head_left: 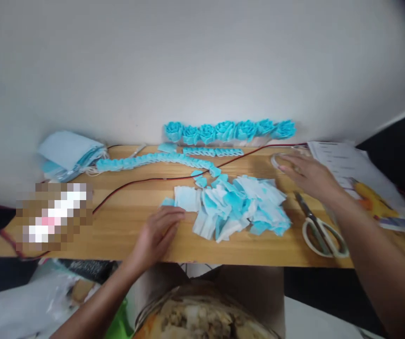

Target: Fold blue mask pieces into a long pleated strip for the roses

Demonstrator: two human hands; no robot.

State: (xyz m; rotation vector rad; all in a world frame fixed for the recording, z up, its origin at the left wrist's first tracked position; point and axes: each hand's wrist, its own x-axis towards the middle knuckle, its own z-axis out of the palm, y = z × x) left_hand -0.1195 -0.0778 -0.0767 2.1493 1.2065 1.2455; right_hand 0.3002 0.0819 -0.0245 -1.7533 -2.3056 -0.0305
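Observation:
My left hand (162,230) lies on the table, its fingers stretched out at the lower edge of a pale square of mask fabric (187,198). My right hand (308,174) reaches to the back right, with thumb and fingers around the edge of a clear ring like a tape roll (276,161); motion blurs it a little. Between my hands spreads a loose pile of blue and white fabric pieces (237,205). Scissors with white handles (324,235) lie below my right forearm, blades partly apart.
Blue fabric flowers (225,131) stand in a row against the wall. A long chain of folded blue pieces (153,161) and a shorter folded strip (212,151) lie before them. Stacked masks (71,153) sit at left, papers (343,165) at right. A red-black cable (138,181) crosses the table.

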